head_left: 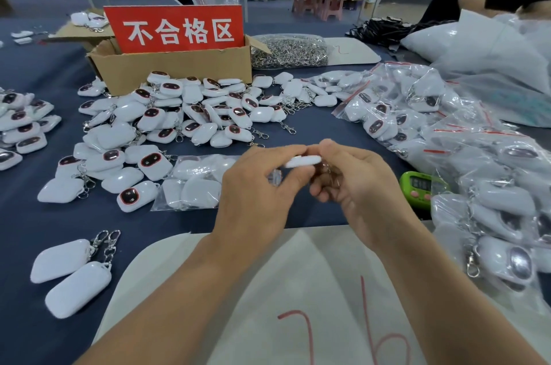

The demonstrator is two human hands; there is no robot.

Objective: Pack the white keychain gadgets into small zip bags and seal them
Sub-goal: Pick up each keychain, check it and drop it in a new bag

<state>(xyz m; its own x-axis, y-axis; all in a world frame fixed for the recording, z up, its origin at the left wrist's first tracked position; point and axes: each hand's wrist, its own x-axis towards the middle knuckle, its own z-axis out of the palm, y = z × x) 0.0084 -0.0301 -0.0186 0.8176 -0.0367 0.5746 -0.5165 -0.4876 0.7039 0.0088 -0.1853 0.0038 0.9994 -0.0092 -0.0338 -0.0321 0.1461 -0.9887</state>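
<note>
- A white sheet point(301, 269) with red handwritten marks lies over the near edge of the blue-covered bench point(26, 224), under both forearms.
- At near left, a pair of white gadgets point(61, 263) with metal clasps lies side by side, face down.
- Above the sheet the left hand point(259, 189) and right hand point(354, 186) meet. Their fingers are curled, and both pinch one white keychain gadget point(302, 161), held off the bench.
- Something clear shows under the left fingers, too blurred to name.
- Just beyond the left hand a clear bag of gadgets point(193, 186) lies flat.
- A green timer point(416, 186) sits right of the right hand, against a heap of filled zip bags point(477, 162).
- Farther off, a loose pile of gadgets point(185, 117) spreads before a cardboard box point(173, 69) bearing a red sign point(176, 29).
- A bag of metal clasps point(289, 51) lies right of the box.
</note>
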